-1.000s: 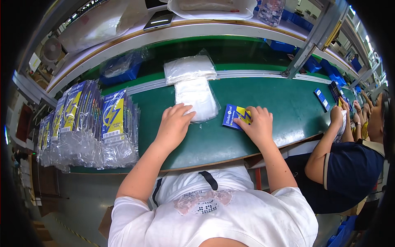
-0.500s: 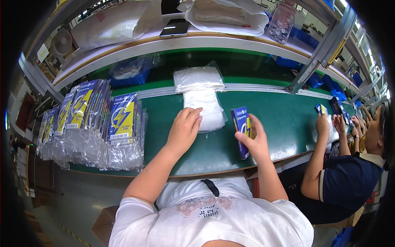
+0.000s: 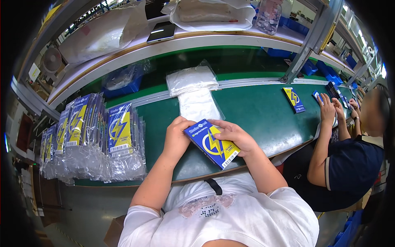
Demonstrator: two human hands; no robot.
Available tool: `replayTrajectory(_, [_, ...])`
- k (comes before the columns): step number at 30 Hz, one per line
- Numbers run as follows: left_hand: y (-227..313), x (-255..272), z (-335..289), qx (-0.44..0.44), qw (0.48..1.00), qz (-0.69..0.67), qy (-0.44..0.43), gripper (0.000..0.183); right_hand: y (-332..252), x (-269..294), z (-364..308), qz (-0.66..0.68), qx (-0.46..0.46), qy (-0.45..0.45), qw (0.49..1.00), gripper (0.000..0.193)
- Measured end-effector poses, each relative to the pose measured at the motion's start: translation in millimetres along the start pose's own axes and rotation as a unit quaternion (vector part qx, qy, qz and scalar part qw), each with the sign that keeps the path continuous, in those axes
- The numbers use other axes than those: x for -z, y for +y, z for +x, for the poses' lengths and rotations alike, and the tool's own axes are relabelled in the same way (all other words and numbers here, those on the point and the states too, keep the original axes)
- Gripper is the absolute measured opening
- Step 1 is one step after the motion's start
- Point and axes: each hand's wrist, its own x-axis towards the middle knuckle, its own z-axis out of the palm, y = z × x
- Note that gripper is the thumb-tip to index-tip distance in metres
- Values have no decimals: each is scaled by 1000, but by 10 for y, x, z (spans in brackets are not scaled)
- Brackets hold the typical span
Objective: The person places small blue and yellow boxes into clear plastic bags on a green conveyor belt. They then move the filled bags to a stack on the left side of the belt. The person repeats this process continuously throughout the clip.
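A flat blue box point(image 3: 212, 143) with a yellow lightning mark is held between both my hands above the near edge of the green belt point(image 3: 263, 111). My left hand point(image 3: 177, 138) grips its left end. My right hand point(image 3: 233, 135) lies over its top right side, fingers curled on it. Just beyond my hands lies a stack of clear plastic bags point(image 3: 199, 106), with a second, thicker pile of bags point(image 3: 191, 78) behind it.
Rows of bagged blue-and-yellow boxes point(image 3: 91, 136) stand upright at my left. Another blue box point(image 3: 293, 99) lies on the belt to the right, near a seated co-worker's hands point(image 3: 333, 107). Shelves above hold a tablet point(image 3: 161, 32), a fan point(image 3: 52, 61) and bagged goods.
The blue box came off the belt at my right and now sits in both hands before me. My left hand left the plastic bags and took the box's left end.
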Motion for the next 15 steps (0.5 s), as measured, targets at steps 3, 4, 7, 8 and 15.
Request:
replayTrajectory(3, [-13,-28,3,209,961,-179,4,12,-71,-1,-90,-28,-1,20,999,52])
replayTrajectory(4, [-29,-27,0,215,954,-209,4,12,-58,10,-111,-41,12,36,998,52])
replayTrajectory(7, [-120,-40,-67,161,973,-163,3,19,29,35,-145,-97,57,92,989,54])
replayTrajectory(8, [-110,-67,-118,123,986,-117,1,20,79,31,-134,-102,75,113,986,53])
replayTrajectory(15, [248,26,-206,13,999,-16,-30,24,222,-104,-109,-116,137,185,966,43])
